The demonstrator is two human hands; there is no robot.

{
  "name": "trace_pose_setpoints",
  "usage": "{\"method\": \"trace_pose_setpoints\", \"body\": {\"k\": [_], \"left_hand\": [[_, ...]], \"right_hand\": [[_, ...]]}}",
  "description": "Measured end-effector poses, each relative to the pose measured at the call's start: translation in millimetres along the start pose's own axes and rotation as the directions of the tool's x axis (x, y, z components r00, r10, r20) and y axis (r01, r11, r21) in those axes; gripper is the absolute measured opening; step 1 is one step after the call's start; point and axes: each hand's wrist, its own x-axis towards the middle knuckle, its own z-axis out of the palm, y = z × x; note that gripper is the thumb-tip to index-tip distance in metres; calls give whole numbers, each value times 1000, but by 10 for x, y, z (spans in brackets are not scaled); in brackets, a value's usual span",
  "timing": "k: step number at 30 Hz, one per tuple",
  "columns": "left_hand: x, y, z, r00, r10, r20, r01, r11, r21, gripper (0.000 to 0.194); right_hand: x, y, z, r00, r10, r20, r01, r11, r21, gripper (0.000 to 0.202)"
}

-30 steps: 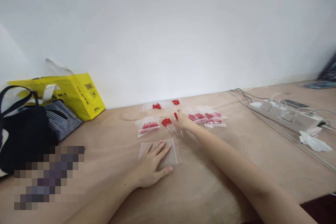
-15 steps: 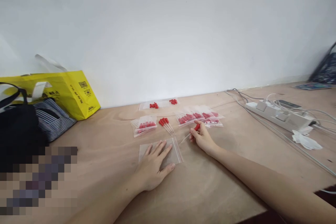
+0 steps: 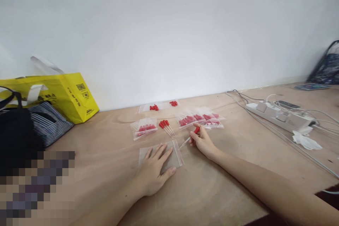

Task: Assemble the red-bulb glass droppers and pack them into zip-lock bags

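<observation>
Fingers spread, my left hand (image 3: 156, 173) lies flat on a clear zip bag (image 3: 169, 160) on the wooden table. My right hand (image 3: 201, 141) pinches a glass dropper with a red bulb (image 3: 196, 130), its thin tip at the zip edge of the bag. Several red-bulbed droppers (image 3: 165, 124) lie loose just beyond the bag. To their left is a filled bag of droppers (image 3: 147, 128); more filled bags (image 3: 197, 118) overlap behind my right hand. Near the wall lies a bag (image 3: 162, 106) with small red bulbs (image 3: 154, 107) on it.
At the right, a white power strip (image 3: 278, 117) carries plugs and cables, with a crumpled tissue (image 3: 307, 141) in front. A yellow bag (image 3: 76, 95), a striped pouch (image 3: 51, 122) and a black bag (image 3: 19, 136) stand at the left. A dark patterned bag (image 3: 325, 67) is at the far right.
My right hand has brought the dropper slightly left, and its tip has come to the bag's zip edge. My left hand stays flat on the bag. The whole view has shifted a little.
</observation>
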Motion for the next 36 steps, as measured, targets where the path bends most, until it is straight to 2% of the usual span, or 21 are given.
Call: {"method": "trace_pose_setpoints", "body": {"k": [6,10,15,22,25,31,36], "left_hand": [[9,9,2,1000,3,-3,-3,1000,-2,60],[4,11,-2,1000,-5,-9,5,1000,-9,62],[-2,1,4,1000,3,-24,-3,1000,-17,59],[-2,13,-2,1000,-4,-12,4,1000,-9,60],[2,3,5,1000,2,-22,-3,1000,-11,60],[30,-2,34,999,9,-33,-10,1000,-24,58],[59,99,4,1000,5,3,-5,999,-35,63]], "right_hand": [[-29,-53,19,992,105,69,-110,991,73,38],[-23,-77,4,984,160,74,-169,976,136,29],[-22,-73,-2,987,153,52,-159,977,145,28],[-60,-66,27,965,206,161,-235,953,191,23],[-68,-67,14,941,216,260,-253,961,114,23],[-98,-95,-25,903,159,399,-131,987,-96,36],[-97,-118,-61,824,181,536,-96,978,-183,35]]}}
